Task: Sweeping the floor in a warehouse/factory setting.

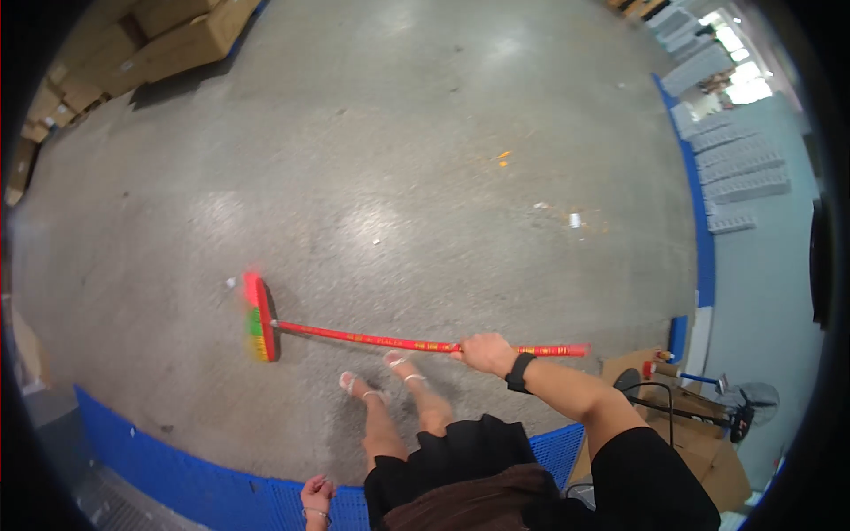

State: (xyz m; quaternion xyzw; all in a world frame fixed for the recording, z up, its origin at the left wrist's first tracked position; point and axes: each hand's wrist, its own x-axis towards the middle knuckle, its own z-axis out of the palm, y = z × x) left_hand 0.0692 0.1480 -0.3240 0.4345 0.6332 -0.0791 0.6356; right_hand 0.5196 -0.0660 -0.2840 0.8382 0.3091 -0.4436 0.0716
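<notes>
The right hand is closing around the red-handled broom near the top end of its long stick, with the red, green and yellow brush head lying far out to the left on the grey concrete floor. The left hand is hanging empty, its fingers loosely curled, beside the blue mat. Wide bare floor is stretching ahead toward stacked brown cardboard boxes.

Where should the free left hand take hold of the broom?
On the bare red handle between the broom head and the right hand, probably coming from above. The broom lies low and nearly level, and the left hand hangs empty by the hip.
</notes>
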